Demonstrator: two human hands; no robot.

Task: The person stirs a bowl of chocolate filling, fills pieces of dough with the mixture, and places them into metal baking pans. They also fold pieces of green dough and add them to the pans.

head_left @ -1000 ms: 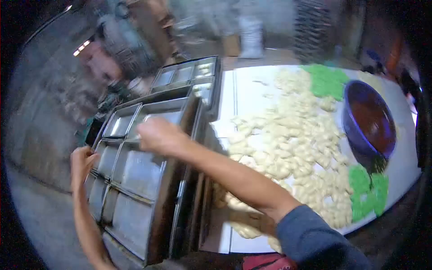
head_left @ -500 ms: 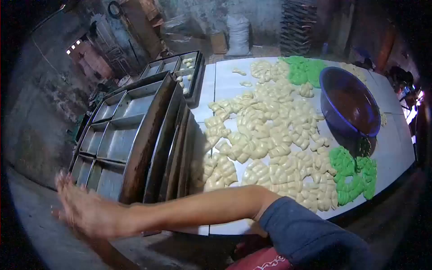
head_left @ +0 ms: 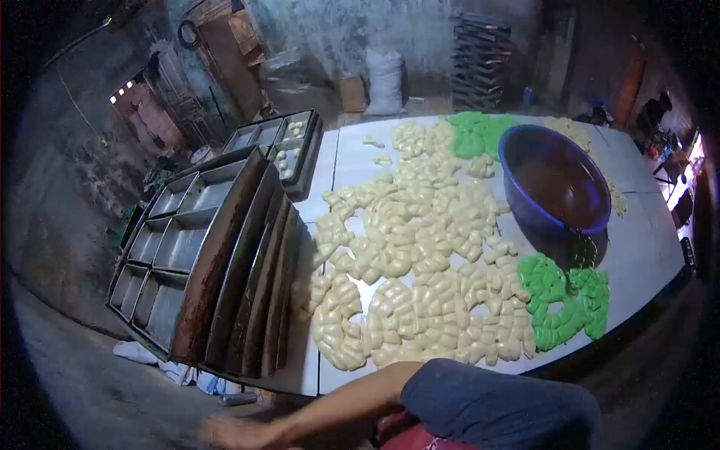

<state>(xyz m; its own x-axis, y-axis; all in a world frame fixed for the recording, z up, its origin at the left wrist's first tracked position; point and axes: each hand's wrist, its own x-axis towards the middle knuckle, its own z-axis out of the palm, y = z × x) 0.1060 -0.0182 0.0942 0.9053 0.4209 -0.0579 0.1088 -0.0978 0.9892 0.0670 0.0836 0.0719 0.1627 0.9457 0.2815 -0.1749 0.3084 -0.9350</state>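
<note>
Low at the bottom edge, my right hand (head_left: 236,433) is blurred, with its fingers smeared together. The forearm reaches across from a dark blue sleeve (head_left: 495,401) on the right. That hand is below the front edge of the table and nearest to a metal tube-like item (head_left: 237,399). Whether it holds anything cannot be made out. My left hand is out of view. Beyond the arm, many pale dough pieces (head_left: 416,311) lie close together on the white table (head_left: 641,225).
Stacked divided metal pans (head_left: 225,262) stand at the left. Another divided pan (head_left: 294,154) behind holds several small dough balls. Green dough (head_left: 551,300) lies at the right, beside a large purple basin (head_left: 517,191). A white sack (head_left: 384,82) stands by the back wall.
My right hand has dropped from beside the pans to the bottom edge, moving right in view. A second forearm beneath it has left the picture. The view has shifted slightly.
</note>
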